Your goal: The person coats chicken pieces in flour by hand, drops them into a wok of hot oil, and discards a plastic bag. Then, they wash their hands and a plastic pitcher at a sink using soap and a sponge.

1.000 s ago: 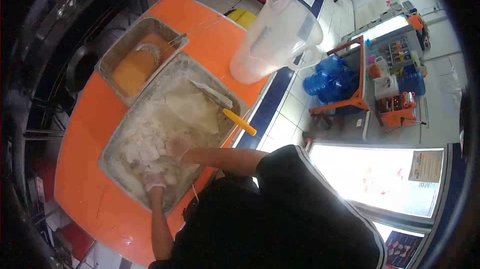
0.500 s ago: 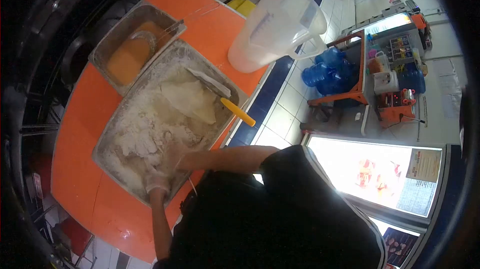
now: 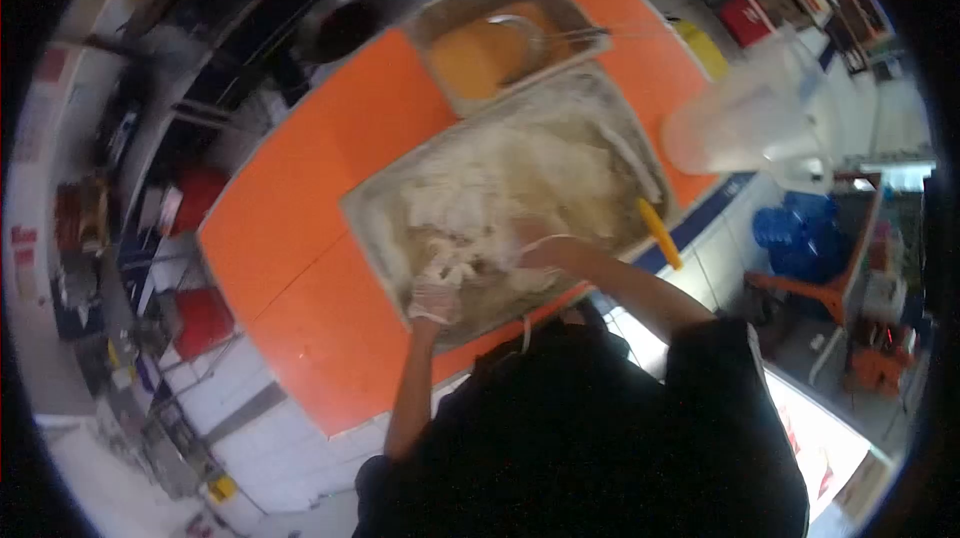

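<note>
A large metal tray (image 3: 372, 220) holds white flour (image 3: 455, 193) and lumpy flour-coated pieces (image 3: 447, 263). My left hand (image 3: 436, 302), in a clear glove, is down in the near left corner of the tray against those pieces; its fingers are buried or blurred. My right hand (image 3: 532, 250), also gloved, is in the flour to the right of it, smeared by motion. Whether either hand grips anything does not show. A yellow handle (image 3: 660, 235) sticks out over the tray's right end, its far part coated in flour.
Behind the tray, a smaller metal pan (image 3: 455, 26) holds orange liquid (image 3: 468, 56) and a wire-handled strainer (image 3: 520, 43). A big translucent pitcher (image 3: 735, 128) stands on the orange table (image 3: 330, 178) at right. Blue water jugs (image 3: 800, 236) and red chairs (image 3: 205, 323) are beyond the table.
My head view has turned and shifted, so the table and tray appear farther right. Both hands stay in the flour, and my right hand is more blurred.
</note>
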Demonstrator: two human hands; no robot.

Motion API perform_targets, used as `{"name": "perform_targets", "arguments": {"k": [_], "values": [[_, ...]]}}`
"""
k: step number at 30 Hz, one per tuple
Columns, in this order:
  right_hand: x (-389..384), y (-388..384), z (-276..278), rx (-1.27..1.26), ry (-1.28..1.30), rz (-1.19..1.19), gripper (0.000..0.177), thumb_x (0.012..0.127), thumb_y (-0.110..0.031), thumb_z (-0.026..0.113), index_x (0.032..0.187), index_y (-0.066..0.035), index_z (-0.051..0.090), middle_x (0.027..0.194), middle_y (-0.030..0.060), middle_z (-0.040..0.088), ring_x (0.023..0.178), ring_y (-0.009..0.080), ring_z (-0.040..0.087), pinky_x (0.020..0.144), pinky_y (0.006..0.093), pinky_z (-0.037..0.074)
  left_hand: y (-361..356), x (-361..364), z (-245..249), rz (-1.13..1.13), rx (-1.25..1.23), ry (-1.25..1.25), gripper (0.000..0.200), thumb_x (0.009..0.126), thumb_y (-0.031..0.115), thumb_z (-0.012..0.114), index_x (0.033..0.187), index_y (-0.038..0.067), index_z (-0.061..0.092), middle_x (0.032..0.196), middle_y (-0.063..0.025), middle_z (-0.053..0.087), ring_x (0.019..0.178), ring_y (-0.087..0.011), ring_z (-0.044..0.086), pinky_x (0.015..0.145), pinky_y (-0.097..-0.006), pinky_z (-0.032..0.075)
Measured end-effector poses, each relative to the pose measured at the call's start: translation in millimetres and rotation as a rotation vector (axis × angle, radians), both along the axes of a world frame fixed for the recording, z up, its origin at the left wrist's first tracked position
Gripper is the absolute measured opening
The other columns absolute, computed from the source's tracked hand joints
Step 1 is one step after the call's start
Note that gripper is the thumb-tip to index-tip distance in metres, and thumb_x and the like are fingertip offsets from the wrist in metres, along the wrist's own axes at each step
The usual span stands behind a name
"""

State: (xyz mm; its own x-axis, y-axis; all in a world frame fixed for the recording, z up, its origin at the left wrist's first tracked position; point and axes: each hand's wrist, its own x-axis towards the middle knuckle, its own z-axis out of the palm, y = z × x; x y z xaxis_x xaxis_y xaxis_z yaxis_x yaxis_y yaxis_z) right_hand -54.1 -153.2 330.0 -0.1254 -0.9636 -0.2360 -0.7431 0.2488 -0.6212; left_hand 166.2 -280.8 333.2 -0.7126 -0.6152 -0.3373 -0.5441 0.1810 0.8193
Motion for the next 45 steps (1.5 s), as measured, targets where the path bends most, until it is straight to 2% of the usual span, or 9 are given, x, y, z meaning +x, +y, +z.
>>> {"name": "perform_targets", "arguments": {"k": [6,9,16,19,23,27,37,39,45], "values": [[-38,-15,17,0.034,0.02,0.006,0.061,0.081,-0.033,0.062,0.13,0.0,0.043,0.122,0.0196,0.056,0.113,0.0314,0.055,0.1,0.0409,0.041,-27,-36,0,0.259,-0.048,-0.217,0.067,0.083,0.026,0.068,0.14,0.004,0.041,0.089,-0.0183,0.068,0.093,-0.0297,0.064,0.088,-0.0411,0.047],[-10,-39,-2,0.047,0.136,-0.089,0.068,0.081,-0.036,0.063,0.134,0.0,0.039,0.126,0.0202,0.054,0.115,0.0319,0.054,0.102,0.0403,0.04,-57,-45,-100,-0.165,-0.422,-0.418,0.049,0.088,0.022,0.057,0.133,0.007,0.051,0.089,-0.025,0.067,0.091,-0.036,0.064,0.085,-0.0448,0.047],[40,-75,-75,0.014,0.07,-0.478,0.086,0.08,-0.044,0.067,0.144,0.0,0.03,0.135,0.0217,0.05,0.122,0.0333,0.051,0.107,0.0388,0.037,-69,-94,-32,-0.148,-0.006,-0.443,0.057,0.097,0.045,0.037,0.135,0.005,0.05,0.139,-0.0135,0.051,0.127,-0.0328,0.047,0.108,-0.0413,0.034],[22,-64,-47,-0.019,0.127,-0.344,0.083,0.08,-0.045,0.065,0.144,-0.002,0.032,0.135,0.022,0.05,0.123,0.0334,0.049,0.108,0.0408,0.035,-74,-78,-72,-0.229,-0.852,0.157,0.047,0.095,0.036,0.049,0.128,0.003,0.055,0.12,-0.0167,0.062,0.111,-0.0291,0.058,0.093,-0.0414,0.046],[-7,-31,5,-0.013,0.157,-0.24,0.081,0.081,-0.048,0.062,0.143,-0.004,0.035,0.135,0.0224,0.049,0.125,0.0336,0.048,0.109,0.0434,0.032,-62,-75,27,0.047,0.165,-0.215,0.049,0.094,0.038,0.056,0.124,0.0,0.056,0.121,-0.0154,0.059,0.104,-0.0222,0.058,0.086,-0.038,0.048],[-33,-7,44,0.048,0.222,-0.285,0.078,0.082,-0.05,0.06,0.142,-0.006,0.037,0.135,0.0228,0.049,0.127,0.0337,0.046,0.11,0.0461,0.029,-75,-20,-90,0.467,0.466,0.258,0.067,0.091,0.045,0.057,0.141,0.003,0.04,0.117,-0.0201,0.062,0.097,-0.0298,0.063,0.082,-0.0391,0.048],[4,-84,-16,0.542,0.352,-0.059,0.081,0.079,-0.056,0.059,0.143,-0.01,0.039,0.128,0.0223,0.055,0.12,0.037,0.051,0.11,0.0537,0.026,-71,-105,-9,-0.395,-0.3,-0.335,0.061,0.092,0.048,0.045,0.133,0.003,0.049,0.113,-0.0258,0.062,0.102,-0.0381,0.062,0.087,-0.0464,0.048],[32,-72,-60,-0.071,0.515,-0.462,0.076,0.081,-0.052,0.058,0.139,-0.005,0.044,0.135,0.0237,0.047,0.131,0.0375,0.039,0.111,0.0503,0.024,-69,-109,-30,-0.459,-0.389,-0.34,0.061,0.093,0.048,0.042,0.133,0.002,0.05,0.115,-0.0267,0.061,0.105,-0.0392,0.061,0.089,-0.0468,0.048],[4,-68,-15,-0.005,0.389,-0.243,0.091,0.074,-0.063,0.061,0.14,-0.004,0.042,0.125,0.0231,0.057,0.112,0.0385,0.056,0.097,0.0505,0.041,-84,-83,-89,-0.322,-0.361,-0.504,0.06,0.096,0.048,0.034,0.111,-0.002,0.064,0.114,-0.0295,0.06,0.107,-0.0402,0.059,0.093,-0.0488,0.044]]}}
